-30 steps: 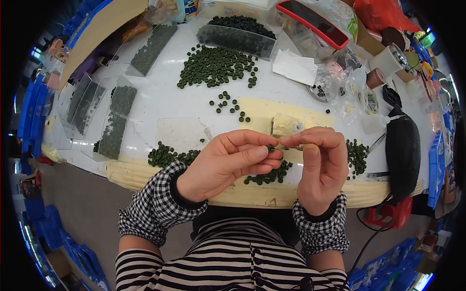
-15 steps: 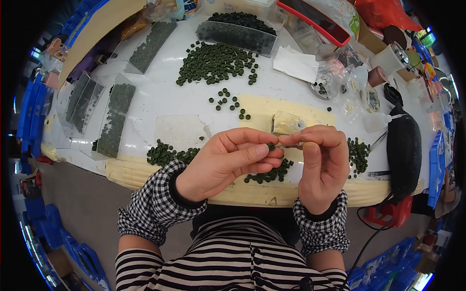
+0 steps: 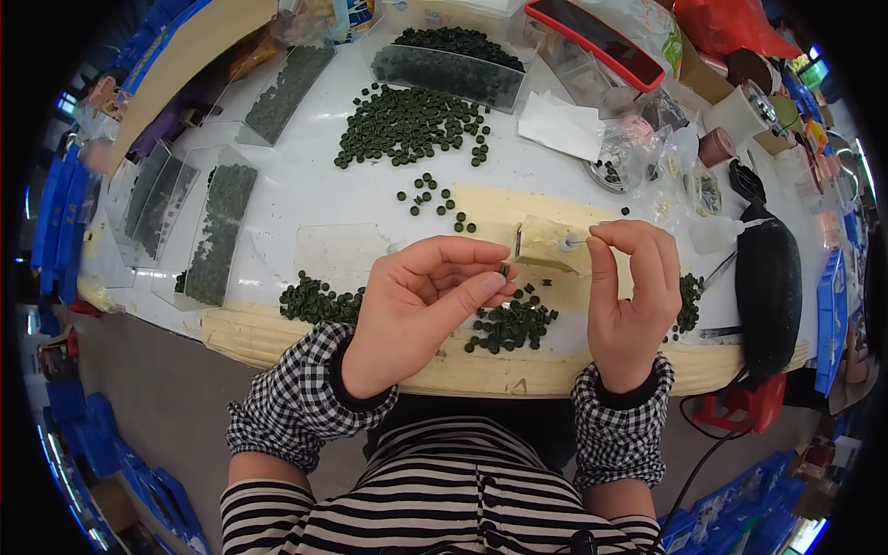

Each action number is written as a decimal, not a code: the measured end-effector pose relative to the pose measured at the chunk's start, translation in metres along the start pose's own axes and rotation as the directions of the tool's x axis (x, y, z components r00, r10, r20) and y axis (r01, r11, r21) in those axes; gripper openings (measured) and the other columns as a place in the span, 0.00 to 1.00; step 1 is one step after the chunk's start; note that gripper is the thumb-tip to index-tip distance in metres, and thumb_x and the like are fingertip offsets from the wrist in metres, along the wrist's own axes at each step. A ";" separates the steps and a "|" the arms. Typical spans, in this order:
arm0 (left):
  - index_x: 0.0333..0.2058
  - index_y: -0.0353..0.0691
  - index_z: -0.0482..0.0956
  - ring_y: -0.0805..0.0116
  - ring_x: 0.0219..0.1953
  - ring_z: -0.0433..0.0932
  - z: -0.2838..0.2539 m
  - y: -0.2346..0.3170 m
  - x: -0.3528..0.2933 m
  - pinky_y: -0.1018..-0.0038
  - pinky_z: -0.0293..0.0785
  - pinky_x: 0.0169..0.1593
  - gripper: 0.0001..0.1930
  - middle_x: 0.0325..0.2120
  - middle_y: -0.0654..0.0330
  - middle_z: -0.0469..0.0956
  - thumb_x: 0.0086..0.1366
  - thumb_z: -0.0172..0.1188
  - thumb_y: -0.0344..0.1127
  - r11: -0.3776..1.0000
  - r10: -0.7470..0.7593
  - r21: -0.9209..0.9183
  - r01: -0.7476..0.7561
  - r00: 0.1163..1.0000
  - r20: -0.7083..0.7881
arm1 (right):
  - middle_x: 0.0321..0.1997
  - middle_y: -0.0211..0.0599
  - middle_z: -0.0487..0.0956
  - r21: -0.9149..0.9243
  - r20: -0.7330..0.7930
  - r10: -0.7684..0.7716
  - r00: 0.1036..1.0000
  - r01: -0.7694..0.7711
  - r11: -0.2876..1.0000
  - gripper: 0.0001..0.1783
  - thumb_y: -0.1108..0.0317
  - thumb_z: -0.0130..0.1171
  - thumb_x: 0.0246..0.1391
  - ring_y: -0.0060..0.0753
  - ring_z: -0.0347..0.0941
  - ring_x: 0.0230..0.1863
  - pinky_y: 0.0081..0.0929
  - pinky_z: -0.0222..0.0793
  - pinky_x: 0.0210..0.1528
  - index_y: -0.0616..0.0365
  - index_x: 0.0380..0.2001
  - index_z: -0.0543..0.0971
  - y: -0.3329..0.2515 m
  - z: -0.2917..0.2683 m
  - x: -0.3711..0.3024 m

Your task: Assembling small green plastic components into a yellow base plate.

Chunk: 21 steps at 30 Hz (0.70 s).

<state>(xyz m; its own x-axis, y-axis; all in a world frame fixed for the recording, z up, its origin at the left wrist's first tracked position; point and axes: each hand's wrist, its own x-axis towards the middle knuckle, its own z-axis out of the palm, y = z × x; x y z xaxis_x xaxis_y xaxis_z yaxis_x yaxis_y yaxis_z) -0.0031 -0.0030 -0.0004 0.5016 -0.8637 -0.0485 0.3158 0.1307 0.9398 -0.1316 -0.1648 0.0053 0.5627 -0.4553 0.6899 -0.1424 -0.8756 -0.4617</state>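
Note:
Between thumb and fingertips, my left hand point(image 3: 421, 310) pinches a small dark green round piece point(image 3: 504, 270). My right hand point(image 3: 638, 291) is closed in a pinch on a thin needle-like tool point(image 3: 581, 241). That tool's tip reaches the white round mouth point(image 3: 567, 242) on a cream-coloured block point(image 3: 546, 242), which looks wrapped in tape. Below the block, near my hands, lies a loose pile of green round pieces point(image 3: 513, 324). Another pile point(image 3: 314, 298) sits left of my left wrist, and a third point(image 3: 689, 301) is partly hidden behind my right hand.
A broad spread of green pieces point(image 3: 407, 125) covers the middle back, before a clear bin point(image 3: 449, 79) of them. Clear trays point(image 3: 222, 231) stand at left. A red-cased phone point(image 3: 597, 42), white tissue point(image 3: 560, 125) and black padded object point(image 3: 770, 287) are farther right.
My hands have moved apart. The right one has carried the needle-like tool away from the green piece, up and right to the block's white mouth; the left one has shifted slightly left.

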 end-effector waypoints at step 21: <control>0.42 0.30 0.76 0.68 0.42 0.81 -0.002 -0.003 -0.002 0.74 0.79 0.49 0.08 0.39 0.52 0.81 0.63 0.59 0.20 0.995 0.096 0.020 -0.096 0.995 0.001 | 0.34 0.36 0.78 0.395 0.188 -0.065 0.980 -0.015 0.919 0.20 0.79 0.66 0.44 0.36 0.72 0.34 0.28 0.68 0.36 0.60 0.45 0.83 -0.030 0.002 -0.022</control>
<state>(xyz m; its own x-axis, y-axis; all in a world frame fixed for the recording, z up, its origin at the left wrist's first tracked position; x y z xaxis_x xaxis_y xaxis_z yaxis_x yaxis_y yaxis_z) -0.0037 -0.0008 -0.0036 0.5284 -0.8480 0.0421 0.2504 0.2031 0.9466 -0.1379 -0.1281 0.0026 0.7138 -0.3590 0.6014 0.1824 -0.7337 -0.6545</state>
